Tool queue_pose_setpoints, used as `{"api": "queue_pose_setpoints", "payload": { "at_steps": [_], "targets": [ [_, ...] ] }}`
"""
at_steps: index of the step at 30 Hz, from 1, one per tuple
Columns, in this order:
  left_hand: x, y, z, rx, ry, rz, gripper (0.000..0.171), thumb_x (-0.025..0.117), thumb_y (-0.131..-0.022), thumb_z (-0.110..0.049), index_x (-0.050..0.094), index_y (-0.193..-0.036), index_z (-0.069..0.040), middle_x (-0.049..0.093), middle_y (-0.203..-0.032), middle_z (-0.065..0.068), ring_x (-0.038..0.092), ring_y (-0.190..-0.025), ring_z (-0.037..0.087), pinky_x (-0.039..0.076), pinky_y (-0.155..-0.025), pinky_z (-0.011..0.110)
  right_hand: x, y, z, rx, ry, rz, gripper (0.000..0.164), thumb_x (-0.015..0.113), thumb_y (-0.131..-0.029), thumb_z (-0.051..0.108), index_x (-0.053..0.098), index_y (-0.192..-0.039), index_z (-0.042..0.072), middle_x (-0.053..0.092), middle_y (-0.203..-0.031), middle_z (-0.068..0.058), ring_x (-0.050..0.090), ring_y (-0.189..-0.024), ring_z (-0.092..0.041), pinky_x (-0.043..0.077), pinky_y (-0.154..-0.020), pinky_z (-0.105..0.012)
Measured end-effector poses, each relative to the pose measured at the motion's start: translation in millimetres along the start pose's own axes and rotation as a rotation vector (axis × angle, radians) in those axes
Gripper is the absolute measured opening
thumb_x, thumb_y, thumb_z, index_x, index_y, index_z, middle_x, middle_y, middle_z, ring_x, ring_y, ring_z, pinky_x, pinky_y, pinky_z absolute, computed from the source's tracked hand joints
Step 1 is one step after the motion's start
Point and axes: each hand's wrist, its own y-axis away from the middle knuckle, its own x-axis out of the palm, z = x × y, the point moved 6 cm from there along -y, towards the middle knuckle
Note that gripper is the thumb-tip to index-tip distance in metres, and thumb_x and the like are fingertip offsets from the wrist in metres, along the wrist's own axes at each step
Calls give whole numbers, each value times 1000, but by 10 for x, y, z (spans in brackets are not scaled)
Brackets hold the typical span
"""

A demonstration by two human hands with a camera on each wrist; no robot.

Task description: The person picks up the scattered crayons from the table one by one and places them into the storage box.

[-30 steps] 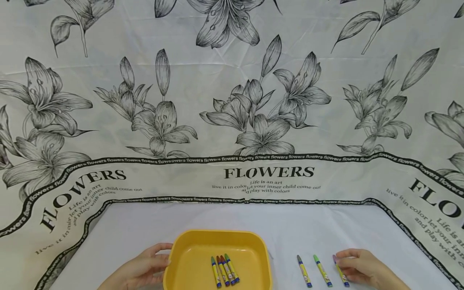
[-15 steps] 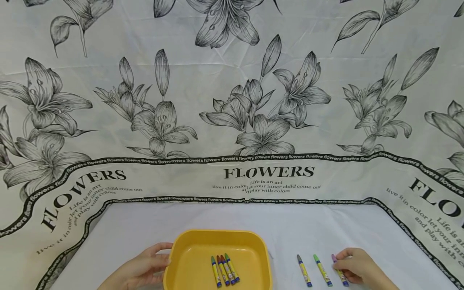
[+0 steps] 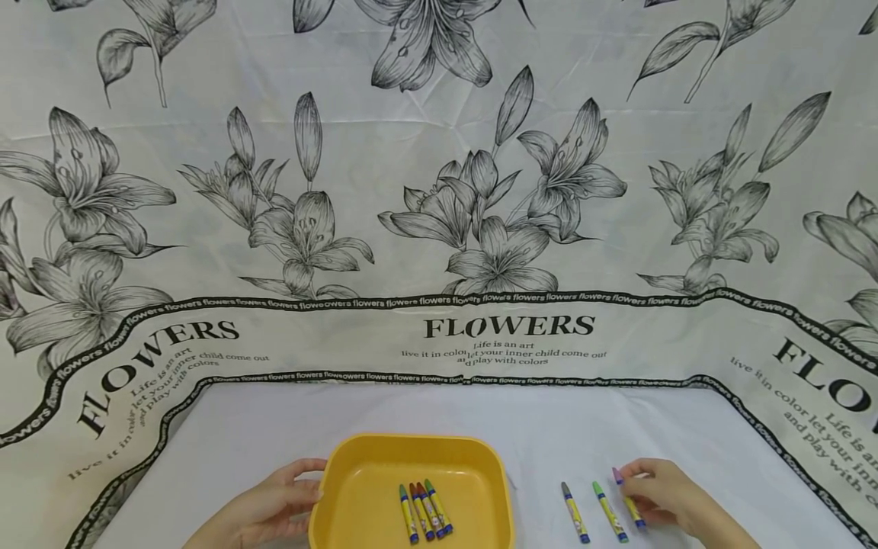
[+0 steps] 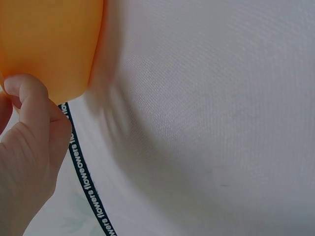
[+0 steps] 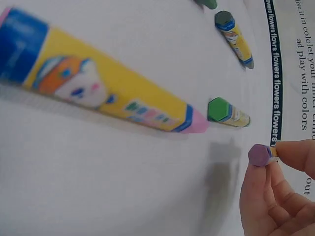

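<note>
Beside the yellow tray [image 3: 418, 438] my left hand [image 3: 274, 505] grips its left side; the left wrist view has the bent fingers against the tray's outer wall [image 4: 54, 44]. My right hand [image 3: 664, 494] pinches a purple crayon [image 3: 628, 497] between thumb and fingers, seen end-on as a purple crayon [image 5: 259, 155] in the right wrist view. Left of it on the cloth lie a light green crayon [image 3: 610, 512] and a grey crayon [image 3: 575, 512]. Several crayons [image 3: 409, 515] in green, brown and red tones lie side by side inside the tray.
A pink crayon [image 5: 113, 81] lies close to the right wrist camera, outside the head view. One more greenish crayon [image 5: 209, 4] shows at that view's top edge. White cloth [image 3: 274, 419] covers the table, with a flower-printed curtain [image 3: 480, 229] behind.
My right hand has shifted the purple crayon left and slightly up, closer to the light green one. The left hand and the tray stay where they were.
</note>
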Motion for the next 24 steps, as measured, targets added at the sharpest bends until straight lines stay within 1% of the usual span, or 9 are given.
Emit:
{"api": "queue_pose_setpoints", "payload": {
  "at_steps": [3,7,10,14,16,20,24],
  "targets": [
    [7,3,-5,0,-1,-4,46,54,-92,-5,33,-133,-2,59,-108,6,57,-90,15,52,-74,25,24,45,113,-11,-24,23,24,64,-80,9,59,-101,-1,55,-74,-4,52,-63,-14,50,-57,-25],
    [15,4,-8,0,-3,-7,46,54,-92,-5,33,-133,-2,59,-108,7,57,-90,15,52,-73,23,56,117,259,-34,-57,33,27,63,-80,7,58,-104,-1,56,-72,-4,53,-63,-15,50,-57,-26],
    [17,3,-7,0,-7,-7,47,54,-92,-5,32,-133,-2,59,-108,7,57,-89,15,51,-71,22,85,171,368,-72,-82,58,27,63,-80,7,58,-105,-2,56,-72,-3,54,-63,-14,50,-56,-26],
    [15,-1,0,0,-13,-9,46,54,-92,-5,34,-133,-2,59,-107,6,56,-89,15,51,-71,22,134,226,503,-132,-120,123,29,61,-81,7,57,-107,-3,56,-73,-2,54,-65,-13,51,-57,-25],
    [13,-3,1,1,-15,-8,45,54,-92,-5,34,-132,-3,59,-107,6,56,-89,15,51,-71,22,159,246,563,-149,-141,152,29,61,-81,8,56,-108,-3,57,-74,-2,54,-65,-13,51,-57,-25],
    [11,0,3,-1,-5,12,44,53,-92,-5,34,-132,-3,59,-107,6,57,-88,14,52,-71,22,232,288,695,-182,-173,216,29,62,-82,9,56,-108,-1,57,-76,-2,54,-66,-12,50,-58,-24],
    [7,0,7,-1,-3,26,46,53,-93,-5,32,-134,-2,59,-108,6,57,-87,13,52,-72,22,336,346,854,-223,-194,282,30,62,-81,9,55,-109,-1,57,-75,-2,54,-64,-11,50,-57,-22]
  ]
}}
